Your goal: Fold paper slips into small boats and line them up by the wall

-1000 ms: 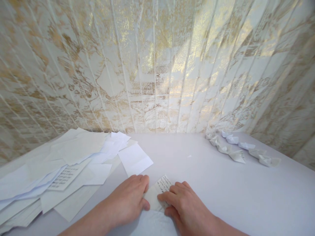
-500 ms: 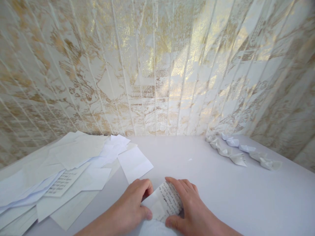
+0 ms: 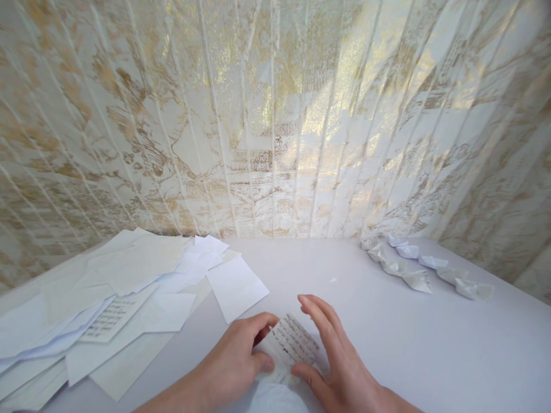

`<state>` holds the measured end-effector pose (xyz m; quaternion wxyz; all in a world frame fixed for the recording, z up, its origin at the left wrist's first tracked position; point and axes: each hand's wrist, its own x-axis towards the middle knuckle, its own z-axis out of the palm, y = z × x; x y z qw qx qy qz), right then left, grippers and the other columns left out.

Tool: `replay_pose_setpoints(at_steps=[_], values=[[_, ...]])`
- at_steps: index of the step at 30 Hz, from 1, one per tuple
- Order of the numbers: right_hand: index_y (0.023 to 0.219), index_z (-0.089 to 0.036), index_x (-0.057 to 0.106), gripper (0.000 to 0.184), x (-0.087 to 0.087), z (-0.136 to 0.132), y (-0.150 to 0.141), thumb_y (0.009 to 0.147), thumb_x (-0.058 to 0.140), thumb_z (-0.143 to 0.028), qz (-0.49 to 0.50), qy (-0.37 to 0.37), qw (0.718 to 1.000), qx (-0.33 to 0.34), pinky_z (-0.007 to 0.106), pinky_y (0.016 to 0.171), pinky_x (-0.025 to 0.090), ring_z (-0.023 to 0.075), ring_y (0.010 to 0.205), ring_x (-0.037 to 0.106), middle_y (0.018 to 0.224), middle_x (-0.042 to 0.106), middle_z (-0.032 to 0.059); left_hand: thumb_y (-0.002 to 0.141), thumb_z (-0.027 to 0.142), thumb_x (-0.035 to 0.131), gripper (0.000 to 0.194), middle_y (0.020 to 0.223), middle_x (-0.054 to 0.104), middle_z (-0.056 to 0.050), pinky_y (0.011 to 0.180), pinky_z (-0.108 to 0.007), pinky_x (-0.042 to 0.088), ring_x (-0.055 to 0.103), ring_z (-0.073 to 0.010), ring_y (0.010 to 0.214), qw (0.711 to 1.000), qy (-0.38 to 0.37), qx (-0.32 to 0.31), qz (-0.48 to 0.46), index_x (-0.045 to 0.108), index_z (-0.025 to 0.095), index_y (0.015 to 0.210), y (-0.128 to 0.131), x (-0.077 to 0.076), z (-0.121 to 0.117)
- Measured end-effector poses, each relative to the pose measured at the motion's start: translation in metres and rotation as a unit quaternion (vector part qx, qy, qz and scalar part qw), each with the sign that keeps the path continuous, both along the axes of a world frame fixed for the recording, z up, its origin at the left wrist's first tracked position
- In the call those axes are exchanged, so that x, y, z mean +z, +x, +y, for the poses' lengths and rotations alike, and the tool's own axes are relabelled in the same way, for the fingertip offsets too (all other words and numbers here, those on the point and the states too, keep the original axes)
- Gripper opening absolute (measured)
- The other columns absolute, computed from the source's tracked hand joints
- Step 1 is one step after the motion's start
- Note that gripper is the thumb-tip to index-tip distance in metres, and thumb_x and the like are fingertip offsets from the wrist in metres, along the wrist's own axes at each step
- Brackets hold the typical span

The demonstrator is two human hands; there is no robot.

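Note:
A folded piece of paper (image 3: 295, 338) covered in lines of handwriting is tilted at the front middle of the table. My left hand (image 3: 235, 353) pinches its left side, thumb in front and fingers curled behind. On the other side, my right hand (image 3: 338, 355) is open, its fingers stretched up and away from the paper's right edge. The right thumb lies at the paper's lower right; whether it presses on it I cannot tell. A pale, blurred surface shows just below the paper.
A spread heap of white paper sheets (image 3: 142, 258) covers the table's left side, one with handwriting (image 3: 107, 318). A square sheet (image 3: 236, 287) lies at its right end. Two rows of small folded paper boats (image 3: 394, 267) stand at the back right. A patterned curtain (image 3: 275, 115) hangs behind the white table (image 3: 413, 344).
My right hand's fingers have lifted off the paper and spread. The paper has turned slightly, and more of its written face shows. My left hand has shifted a little to the right.

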<state>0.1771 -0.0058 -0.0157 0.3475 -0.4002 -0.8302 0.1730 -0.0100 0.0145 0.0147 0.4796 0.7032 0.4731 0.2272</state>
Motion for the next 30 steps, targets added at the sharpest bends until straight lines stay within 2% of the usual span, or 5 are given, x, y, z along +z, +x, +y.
replay_pose_setpoints(at_steps=[10, 15, 19, 24, 30], values=[[0.080, -0.016, 0.053, 0.014, 0.011, 0.003, -0.010, 0.074, 0.056, -0.028, 0.135, -0.174, 0.974, -0.062, 0.028, 0.063, 0.047, 0.0168, 0.067, 0.054, 0.070, 0.057, 0.0028, 0.068, 0.010, 0.052, 0.028, 0.092, 0.063, -0.005, 0.079, -0.030, 0.042, 0.056, -0.0195, 0.089, 0.969, 0.023, 0.091, -0.230, 0.049, 0.017, 0.095, 0.000, -0.001, 0.000], [0.068, -0.017, 0.054, 0.014, 0.012, 0.003, -0.009, 0.081, 0.049, -0.020, 0.127, -0.009, 0.991, -0.043, 0.021, 0.052, 0.042, 0.0124, 0.055, 0.051, 0.059, 0.054, 0.0003, 0.070, 0.017, 0.056, 0.017, 0.074, 0.055, 0.001, 0.070, -0.028, 0.041, 0.052, -0.0161, 0.073, 0.979, 0.135, 0.096, -0.123, 0.049, 0.019, 0.085, 0.000, -0.010, -0.008], [0.086, -0.016, 0.056, 0.016, 0.012, 0.010, 0.002, 0.081, 0.043, -0.007, 0.030, 0.213, 0.976, 0.042, 0.025, 0.057, 0.041, 0.0148, 0.063, 0.051, 0.072, 0.058, 0.0055, 0.067, 0.017, 0.061, 0.061, 0.115, 0.042, -0.009, 0.085, -0.035, 0.037, 0.043, -0.0242, 0.104, 0.935, 0.336, 0.112, -0.025, 0.028, 0.022, 0.118, -0.005, -0.018, -0.009], [0.078, -0.014, 0.057, 0.023, 0.014, 0.015, 0.006, 0.087, 0.036, -0.010, -0.119, 0.285, 0.949, 0.064, 0.028, 0.057, 0.035, 0.0151, 0.060, 0.043, 0.067, 0.055, 0.0052, 0.074, 0.011, 0.045, 0.036, 0.112, 0.044, -0.008, 0.089, -0.042, 0.030, 0.038, -0.0268, 0.106, 0.840, 0.535, -0.035, 0.083, 0.045, 0.023, 0.108, -0.006, -0.020, -0.009], [0.061, -0.017, 0.050, 0.031, 0.012, 0.016, 0.005, 0.088, 0.035, -0.013, -0.232, 0.242, 0.938, 0.083, 0.028, 0.057, 0.031, 0.0139, 0.056, 0.039, 0.062, 0.052, 0.0021, 0.083, 0.011, 0.036, 0.021, 0.075, 0.055, -0.002, 0.069, -0.033, 0.033, 0.046, -0.0178, 0.076, 0.836, 0.463, -0.169, 0.242, 0.053, 0.018, 0.073, -0.009, -0.011, -0.004]])
